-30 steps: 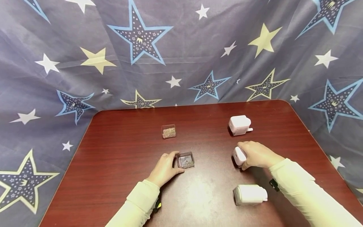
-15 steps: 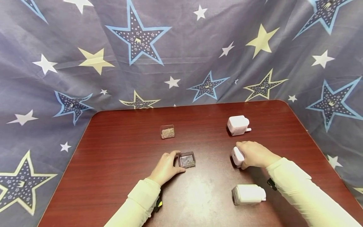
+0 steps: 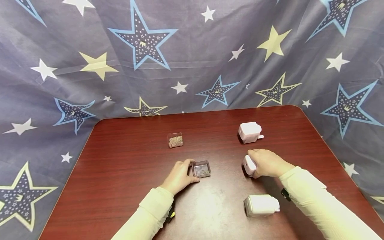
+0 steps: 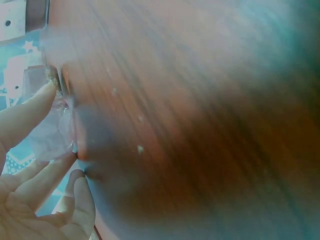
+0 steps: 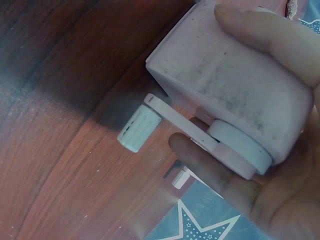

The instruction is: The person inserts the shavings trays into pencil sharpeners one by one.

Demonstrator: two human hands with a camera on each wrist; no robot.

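In the head view my left hand (image 3: 179, 176) grips a small clear shavings drawer (image 3: 201, 169) by its left side, thumb at the near corner and fingers at the far one. A few shavings lie inside it. The left wrist view shows the drawer (image 4: 52, 130) between thumb and fingers, low over the table. My right hand (image 3: 268, 163) holds a pink crank pencil sharpener (image 3: 249, 165), fingers and thumb on opposite sides of its body. Smudges mark the sharpener (image 5: 220, 75) in the right wrist view, and its crank handle (image 5: 140, 127) sticks out beside my fingers.
A second clear drawer (image 3: 175, 140) filled with shavings lies farther back. Behind my right hand sits another pink crank sharpener (image 3: 250, 132); a white one (image 3: 261, 205) lies nearer me. A star-patterned cloth (image 3: 168, 83) hangs along the back of the dark red table (image 3: 120, 186).
My left hand has shifted slightly to the right with the drawer, toward the sharpener. My right hand stays about where it was. The view has turned a little.
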